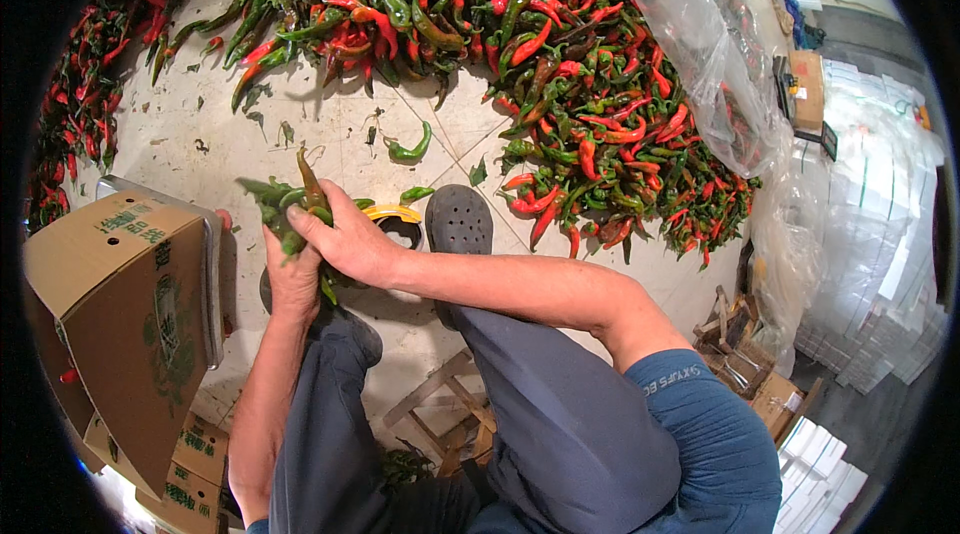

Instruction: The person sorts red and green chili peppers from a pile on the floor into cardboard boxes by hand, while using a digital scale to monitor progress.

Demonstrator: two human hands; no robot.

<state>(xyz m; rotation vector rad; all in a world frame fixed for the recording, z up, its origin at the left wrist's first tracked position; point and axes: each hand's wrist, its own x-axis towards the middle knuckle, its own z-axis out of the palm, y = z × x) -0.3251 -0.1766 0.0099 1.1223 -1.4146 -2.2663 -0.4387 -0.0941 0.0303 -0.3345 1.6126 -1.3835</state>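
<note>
A small bunch of chili peppers (267,194), mostly green with one brownish pod pointing up, is gathered between my two hands. My left hand (293,272) is closed round the bunch from below. Across its top lies my right hand (352,242), its thumb pressed over the pods and its fingers partly hidden. Another green pepper shows just under the hands. Beside my shoe (460,220) is a round dark thing with a yellow rim (392,213), partly covered by my right wrist. A single green pepper (409,144) lies on the tiled floor farther ahead.
A large heap of red and green peppers (590,64) curves round the far side, with plastic sheeting (700,54) along its right edge. On the left stands an open cardboard box (130,304) by a metal frame. A wooden frame (445,404) is below my legs.
</note>
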